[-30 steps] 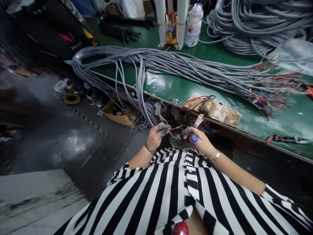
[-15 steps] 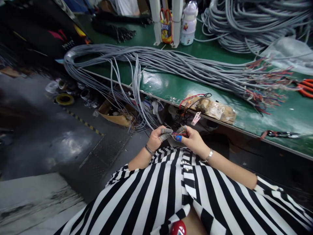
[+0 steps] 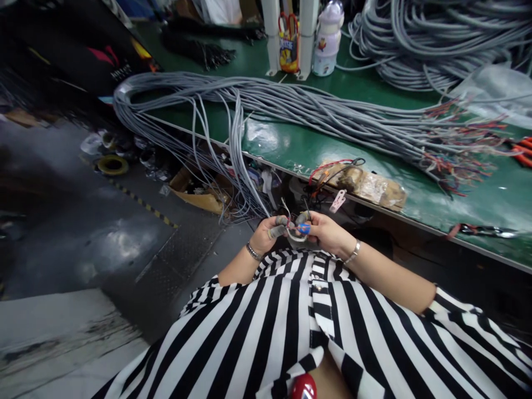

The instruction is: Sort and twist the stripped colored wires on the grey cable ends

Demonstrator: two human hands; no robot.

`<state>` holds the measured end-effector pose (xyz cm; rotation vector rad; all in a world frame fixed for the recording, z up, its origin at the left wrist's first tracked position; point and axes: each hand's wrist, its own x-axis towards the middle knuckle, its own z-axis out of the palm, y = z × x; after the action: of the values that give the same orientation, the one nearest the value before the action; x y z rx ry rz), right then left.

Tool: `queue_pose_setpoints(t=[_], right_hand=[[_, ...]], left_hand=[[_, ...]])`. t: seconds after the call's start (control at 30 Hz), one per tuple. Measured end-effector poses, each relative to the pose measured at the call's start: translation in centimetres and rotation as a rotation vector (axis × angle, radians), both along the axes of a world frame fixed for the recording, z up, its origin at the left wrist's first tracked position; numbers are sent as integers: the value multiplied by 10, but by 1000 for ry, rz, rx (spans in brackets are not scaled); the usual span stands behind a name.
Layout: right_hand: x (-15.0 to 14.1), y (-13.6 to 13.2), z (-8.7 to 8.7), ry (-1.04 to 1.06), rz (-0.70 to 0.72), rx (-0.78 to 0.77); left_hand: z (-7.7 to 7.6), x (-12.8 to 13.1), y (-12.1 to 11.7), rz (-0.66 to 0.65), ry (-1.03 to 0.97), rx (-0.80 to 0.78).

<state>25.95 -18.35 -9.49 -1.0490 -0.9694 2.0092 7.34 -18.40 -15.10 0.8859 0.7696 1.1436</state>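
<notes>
My left hand (image 3: 266,234) is closed in a pinch on the stripped end of a grey cable, its thumb and fingertip in grey covers. Thin coloured wires (image 3: 292,226) fan out between my two hands. My right hand (image 3: 322,231) pinches some of these wires, with blue tape around one digit and a grey cover on another. Which single wires it grips is too small to tell. From the bench edge, several grey cables (image 3: 238,138) hang down toward my left hand. A pink clip (image 3: 338,201) sits just beyond my right hand.
A long bundle of grey cables (image 3: 291,102) lies along the green bench (image 3: 419,180). Near its edge are a taped cardboard piece (image 3: 376,189) and a dark hand tool (image 3: 484,231). Behind stand a bottle (image 3: 327,41) and coiled cable (image 3: 415,44). A cardboard box (image 3: 195,194) is below.
My right hand has moved left, closer to my left hand, and its fingers have shifted on the wires. My left hand keeps its pinch. The view has swayed slightly.
</notes>
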Motion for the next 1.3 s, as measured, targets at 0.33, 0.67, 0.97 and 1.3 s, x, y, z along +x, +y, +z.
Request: queue_pose_setpoints(t=[0.33,0.67,0.97,1.3], right_hand=[[-27,20,12,295,78,-226],[-46,36,13,359,-88,-266],[-51,25,7,2,-317,24],[-36,-15,16,-353,-116,920]], left_hand=[[4,-24,1,-129,-160,-113],[-4,-29,0,-322,-91,-67],[11,-23,5,21,-311,-192],[7,-11,4,15,-310,-184]])
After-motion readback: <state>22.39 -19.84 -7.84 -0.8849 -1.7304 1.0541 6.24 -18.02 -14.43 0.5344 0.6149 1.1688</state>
